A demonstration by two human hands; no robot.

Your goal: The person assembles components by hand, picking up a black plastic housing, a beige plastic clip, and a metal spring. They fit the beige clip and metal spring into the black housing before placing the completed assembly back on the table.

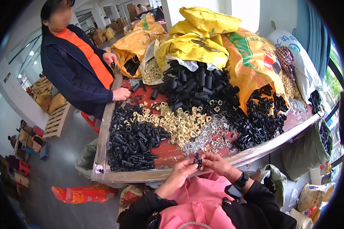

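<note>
Many black parts (264, 100) in orange sack (252, 57)

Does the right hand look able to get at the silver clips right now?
Probably yes: the silver clips lie ahead of the right hand with nothing seen blocking, though it's holding a black part.

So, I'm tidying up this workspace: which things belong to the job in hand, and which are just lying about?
Likely the job:
- small black part, in the fingers
- gold-coloured pieces
- silver clips

Probably lying about:
- red bag on the floor
- wooden pallet
- checked cloth
</note>
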